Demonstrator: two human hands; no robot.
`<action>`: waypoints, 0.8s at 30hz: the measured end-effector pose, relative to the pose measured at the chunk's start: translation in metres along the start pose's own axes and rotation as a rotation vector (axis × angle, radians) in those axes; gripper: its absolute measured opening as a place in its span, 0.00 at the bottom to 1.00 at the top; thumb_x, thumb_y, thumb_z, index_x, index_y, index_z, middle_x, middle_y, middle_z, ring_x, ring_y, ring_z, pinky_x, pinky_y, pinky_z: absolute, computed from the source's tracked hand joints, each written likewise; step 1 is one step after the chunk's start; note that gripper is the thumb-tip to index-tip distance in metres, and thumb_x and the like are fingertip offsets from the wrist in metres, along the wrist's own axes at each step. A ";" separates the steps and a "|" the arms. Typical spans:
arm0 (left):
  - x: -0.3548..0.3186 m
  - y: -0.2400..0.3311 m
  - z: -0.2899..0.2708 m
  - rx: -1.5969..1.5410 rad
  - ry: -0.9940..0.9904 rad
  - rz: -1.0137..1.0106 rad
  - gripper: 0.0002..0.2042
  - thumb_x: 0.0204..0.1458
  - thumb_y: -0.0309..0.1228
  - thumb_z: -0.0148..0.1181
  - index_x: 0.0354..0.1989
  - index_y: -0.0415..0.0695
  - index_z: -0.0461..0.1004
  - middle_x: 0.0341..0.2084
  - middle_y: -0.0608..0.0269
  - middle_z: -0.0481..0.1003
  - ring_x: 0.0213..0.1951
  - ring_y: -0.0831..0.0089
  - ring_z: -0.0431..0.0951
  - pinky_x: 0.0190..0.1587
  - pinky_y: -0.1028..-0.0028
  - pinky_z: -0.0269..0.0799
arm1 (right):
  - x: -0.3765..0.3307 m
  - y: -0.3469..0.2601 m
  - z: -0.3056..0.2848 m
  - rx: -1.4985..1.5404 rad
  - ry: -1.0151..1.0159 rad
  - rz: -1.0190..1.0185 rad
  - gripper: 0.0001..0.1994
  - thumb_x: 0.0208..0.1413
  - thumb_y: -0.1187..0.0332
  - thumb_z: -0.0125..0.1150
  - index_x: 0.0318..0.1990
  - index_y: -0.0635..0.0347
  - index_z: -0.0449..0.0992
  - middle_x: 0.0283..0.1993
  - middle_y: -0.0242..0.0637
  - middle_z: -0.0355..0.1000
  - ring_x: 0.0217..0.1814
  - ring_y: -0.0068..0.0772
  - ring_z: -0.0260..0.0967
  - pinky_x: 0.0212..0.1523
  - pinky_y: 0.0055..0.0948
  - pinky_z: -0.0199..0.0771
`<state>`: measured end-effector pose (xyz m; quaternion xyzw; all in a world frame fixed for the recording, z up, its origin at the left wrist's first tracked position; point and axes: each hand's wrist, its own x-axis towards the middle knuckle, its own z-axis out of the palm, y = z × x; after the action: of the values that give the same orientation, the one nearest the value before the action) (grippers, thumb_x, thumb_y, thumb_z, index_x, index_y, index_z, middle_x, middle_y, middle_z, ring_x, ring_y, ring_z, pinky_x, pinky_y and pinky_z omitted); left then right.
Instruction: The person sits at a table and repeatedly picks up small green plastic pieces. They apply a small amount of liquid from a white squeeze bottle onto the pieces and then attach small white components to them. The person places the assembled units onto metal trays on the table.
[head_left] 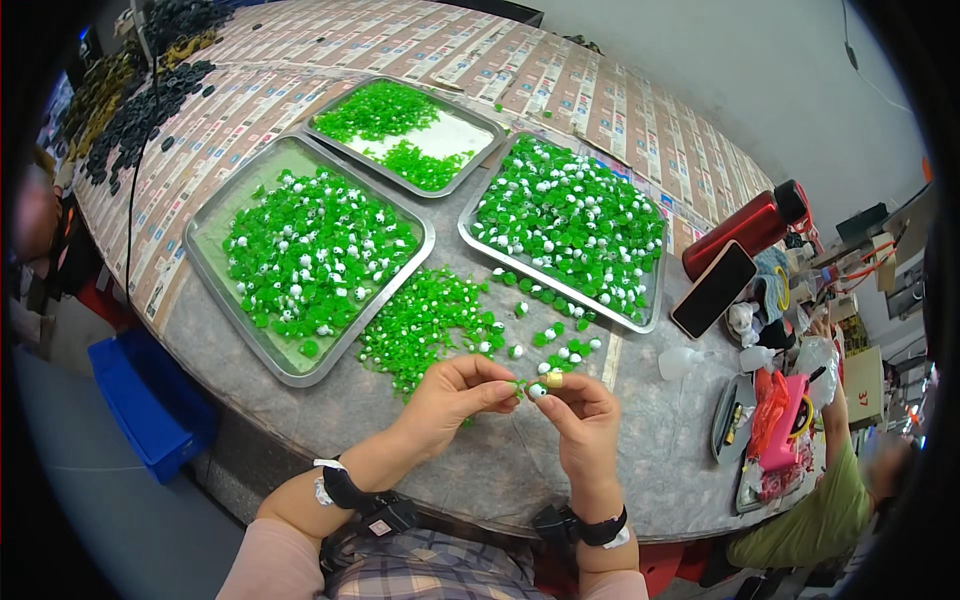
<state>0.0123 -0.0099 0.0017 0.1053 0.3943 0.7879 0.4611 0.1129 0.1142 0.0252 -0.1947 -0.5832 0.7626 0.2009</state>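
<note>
Between thumb and fingertips, my left hand (pixel 450 402) pinches a small green plastic piece (pixel 519 387). Right beside it, my right hand (pixel 585 425) grips a small white ball (pixel 537 391) with a dark spot; a yellow band wraps one finger. The two parts nearly meet, and the fingertips partly hide where they touch. Just beyond my hands lies a loose heap of small green pieces (pixel 425 320). Several green-and-white balls (pixel 575 350) are scattered to its right. Behind, the left metal tray (pixel 215 222) and the right metal tray (pixel 642 325) hold many green-and-white pieces.
A third tray (pixel 432 135) with green pieces sits at the back. To the right are a red bottle (pixel 735 230), a phone (pixel 713 289) and a pink container (pixel 785 425), near another person's green sleeve (pixel 815 515). A blue bin (pixel 150 410) stands left, below the table edge.
</note>
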 end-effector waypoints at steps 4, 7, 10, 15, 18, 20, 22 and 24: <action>0.000 -0.001 -0.001 0.035 -0.014 0.016 0.06 0.45 0.24 0.53 0.31 0.37 0.70 0.25 0.63 0.72 0.29 0.78 0.72 0.34 0.80 0.69 | -0.001 0.002 0.004 -0.023 -0.009 -0.022 0.09 0.42 0.80 0.56 0.34 0.65 0.69 0.32 0.36 0.70 0.36 0.22 0.67 0.36 0.18 0.68; -0.002 -0.001 0.001 0.196 0.033 0.076 0.05 0.44 0.24 0.54 0.30 0.36 0.70 0.25 0.63 0.72 0.28 0.79 0.72 0.33 0.81 0.68 | -0.002 0.006 0.004 -0.126 0.006 -0.064 0.08 0.42 0.80 0.56 0.33 0.65 0.69 0.32 0.35 0.70 0.36 0.22 0.67 0.35 0.17 0.67; -0.002 -0.003 0.000 0.382 0.046 0.177 0.05 0.43 0.24 0.55 0.29 0.37 0.71 0.25 0.65 0.72 0.28 0.81 0.71 0.33 0.82 0.67 | 0.000 0.003 0.000 -0.102 -0.030 0.045 0.08 0.42 0.80 0.56 0.33 0.65 0.69 0.32 0.35 0.70 0.35 0.22 0.67 0.35 0.17 0.67; -0.006 0.000 0.006 0.833 0.023 0.505 0.05 0.40 0.25 0.57 0.28 0.40 0.72 0.22 0.64 0.72 0.27 0.76 0.72 0.30 0.80 0.66 | 0.004 -0.001 -0.009 0.051 -0.120 0.132 0.09 0.42 0.80 0.56 0.34 0.66 0.70 0.32 0.36 0.70 0.35 0.22 0.67 0.36 0.18 0.67; -0.005 0.001 0.006 1.022 -0.017 0.657 0.06 0.38 0.25 0.59 0.26 0.41 0.72 0.22 0.63 0.71 0.27 0.70 0.72 0.29 0.77 0.65 | 0.005 -0.005 -0.014 -0.028 -0.168 0.147 0.10 0.42 0.79 0.56 0.36 0.67 0.70 0.32 0.36 0.70 0.35 0.22 0.67 0.37 0.18 0.67; -0.004 0.000 0.006 1.077 -0.028 0.703 0.06 0.37 0.25 0.59 0.25 0.42 0.72 0.23 0.63 0.71 0.27 0.68 0.71 0.28 0.75 0.65 | 0.005 -0.005 -0.017 -0.085 -0.199 0.159 0.10 0.43 0.79 0.56 0.36 0.67 0.71 0.33 0.36 0.70 0.35 0.22 0.67 0.37 0.17 0.67; -0.005 -0.001 0.004 1.107 -0.030 0.718 0.06 0.36 0.25 0.59 0.24 0.42 0.71 0.24 0.63 0.71 0.26 0.68 0.71 0.29 0.75 0.65 | 0.005 -0.002 -0.020 -0.110 -0.224 0.173 0.10 0.43 0.78 0.56 0.36 0.68 0.71 0.33 0.36 0.70 0.35 0.22 0.67 0.38 0.17 0.67; -0.004 -0.002 0.004 1.115 -0.038 0.726 0.05 0.36 0.25 0.59 0.24 0.42 0.71 0.23 0.63 0.71 0.26 0.67 0.71 0.28 0.74 0.65 | 0.006 -0.002 -0.020 -0.098 -0.232 0.179 0.09 0.43 0.78 0.56 0.36 0.68 0.71 0.33 0.36 0.70 0.35 0.22 0.67 0.38 0.17 0.67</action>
<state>0.0180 -0.0105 0.0042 0.4681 0.6742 0.5691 0.0496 0.1189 0.1338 0.0214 -0.1661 -0.6193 0.7655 0.0535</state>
